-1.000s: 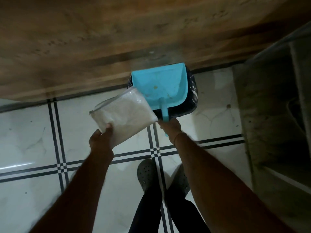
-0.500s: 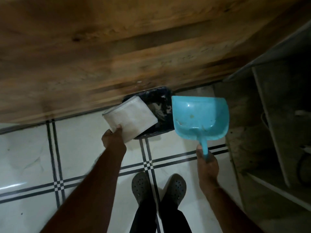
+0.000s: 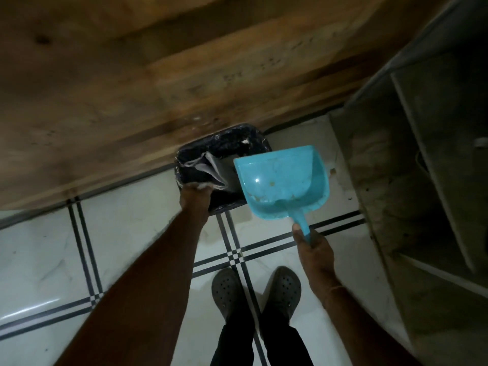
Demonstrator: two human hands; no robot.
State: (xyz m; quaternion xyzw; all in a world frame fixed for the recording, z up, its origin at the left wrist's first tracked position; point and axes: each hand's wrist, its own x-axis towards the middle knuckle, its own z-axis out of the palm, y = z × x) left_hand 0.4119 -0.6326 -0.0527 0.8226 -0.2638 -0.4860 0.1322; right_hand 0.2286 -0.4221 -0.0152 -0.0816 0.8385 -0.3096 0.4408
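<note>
The white pouch (image 3: 211, 172) sits partway down in the black-lined bin (image 3: 232, 137), tipped on edge, its long side running from the near rim away towards the wooden panel (image 3: 158, 75). The left hand (image 3: 196, 198) pinches its near corner right at the bin's front rim, so it is the nearer hand and only has to let go for the pouch to drop. To the right, the blue dustpan (image 3: 282, 180) overlaps the bin's right edge, handle pointing back at the person. The right hand (image 3: 314, 249) grips that handle above the tiled floor (image 3: 132, 233), just ahead of the grey shoes (image 3: 227, 289).
</note>
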